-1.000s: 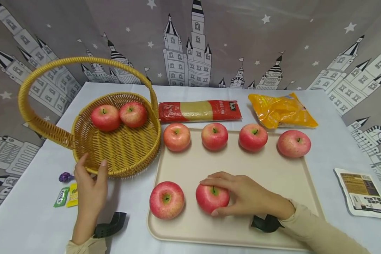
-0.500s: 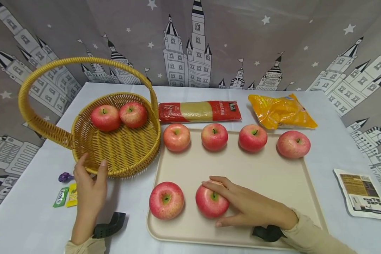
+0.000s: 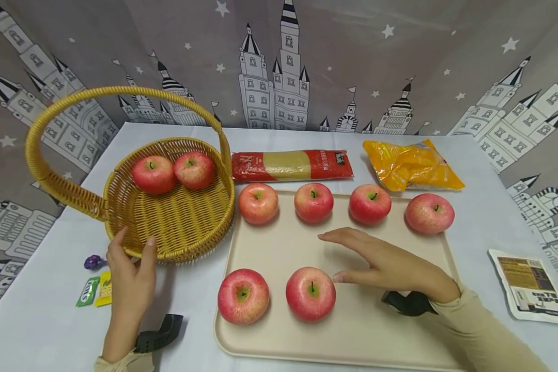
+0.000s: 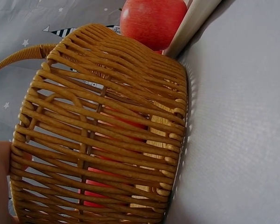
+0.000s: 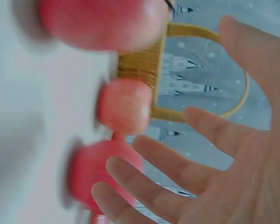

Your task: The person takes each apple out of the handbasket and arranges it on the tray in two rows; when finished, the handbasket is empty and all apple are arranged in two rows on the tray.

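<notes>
At the left stands a wicker basket (image 3: 181,214) with a tall handle and two red apples inside. My left hand (image 3: 132,284) holds its near rim, thumb and finger hooked over; in the left wrist view a fingertip shows behind the weave (image 4: 102,135). Over the beige tray (image 3: 279,248), my right hand (image 3: 390,263) hovers with fingers extended and spread, holding nothing. Its thumb is close beside a red apple (image 3: 310,294) on the tray's front part. Another apple (image 3: 244,296) sits left of that one. Several apples (image 3: 313,202) form a row along the tray's back edge.
Behind the tray lie a red-and-yellow pack of noodles (image 3: 285,165) and an orange bag (image 3: 414,165). A white pouch (image 3: 531,287) rests at the right. Small green (image 3: 88,291) and yellow (image 3: 104,288) packets and a purple item (image 3: 94,262) lie left of my left hand.
My right hand has let go of the front apple and moved up and to the right, its fingers spreading. That apple stays on the tray. My left hand keeps its place on the basket.
</notes>
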`<state>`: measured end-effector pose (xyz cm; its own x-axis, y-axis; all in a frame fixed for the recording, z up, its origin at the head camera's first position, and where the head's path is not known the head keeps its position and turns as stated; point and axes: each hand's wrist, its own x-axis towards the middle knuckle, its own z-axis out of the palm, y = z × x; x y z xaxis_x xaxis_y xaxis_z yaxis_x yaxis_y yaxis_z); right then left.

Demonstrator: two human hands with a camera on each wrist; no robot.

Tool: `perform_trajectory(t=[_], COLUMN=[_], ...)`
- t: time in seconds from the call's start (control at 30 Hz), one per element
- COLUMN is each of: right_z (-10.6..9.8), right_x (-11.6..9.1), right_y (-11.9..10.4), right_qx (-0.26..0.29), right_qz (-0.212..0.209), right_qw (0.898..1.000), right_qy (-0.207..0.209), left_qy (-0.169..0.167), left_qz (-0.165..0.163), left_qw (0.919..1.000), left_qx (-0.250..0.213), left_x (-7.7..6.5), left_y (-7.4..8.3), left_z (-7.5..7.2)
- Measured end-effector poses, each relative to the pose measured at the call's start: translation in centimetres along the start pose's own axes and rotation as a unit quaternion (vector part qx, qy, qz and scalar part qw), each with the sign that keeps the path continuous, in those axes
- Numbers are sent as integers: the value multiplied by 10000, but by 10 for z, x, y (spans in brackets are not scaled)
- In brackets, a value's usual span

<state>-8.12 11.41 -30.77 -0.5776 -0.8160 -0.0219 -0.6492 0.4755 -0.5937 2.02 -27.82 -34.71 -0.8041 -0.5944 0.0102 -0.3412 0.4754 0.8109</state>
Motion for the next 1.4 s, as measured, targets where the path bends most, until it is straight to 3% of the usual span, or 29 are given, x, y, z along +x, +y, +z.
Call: perform_trajectory(t=[0.13, 0.33, 0.57, 0.67, 0.87, 1.03, 1.17, 1.3, 1.4], right_z=[-15, -29, -27, -21, -7, 4, 13, 26, 37], right_x=[24, 76, 147, 180, 239, 275, 294, 306, 309], right_y=[-5, -17, -35, -45, -69, -85, -96, -97, -89], right_qx=[9, 166, 1033, 1036, 610, 1166, 1692, 2224, 2400], right_qz=[-94, -428, -649, -633, -541, -275, 232, 750, 1127], right_qw=[9999, 9988, 9894, 9888, 9960, 9928, 9841, 9674, 9590], right_qy=[53, -178, -789, -863, -376, 54, 483, 948, 1001], left_qy=[33, 29, 44, 62, 80, 142, 162, 105, 30], left_qz=[4, -26, -6, 16, 65, 40, 29, 58, 61], left_qw=[10000, 10000, 10000, 10000, 9999, 9999, 9999, 9999, 10000], left_qx=[16, 14, 20, -28, -16, 24, 47, 8, -35], left_x=[0, 0, 0, 0, 0, -1, -1, -1, -1], left_y=[0, 1, 1, 1, 0, 0, 0, 0, 1], left_z=[0, 1, 2, 3, 3, 1, 0, -1, -1])
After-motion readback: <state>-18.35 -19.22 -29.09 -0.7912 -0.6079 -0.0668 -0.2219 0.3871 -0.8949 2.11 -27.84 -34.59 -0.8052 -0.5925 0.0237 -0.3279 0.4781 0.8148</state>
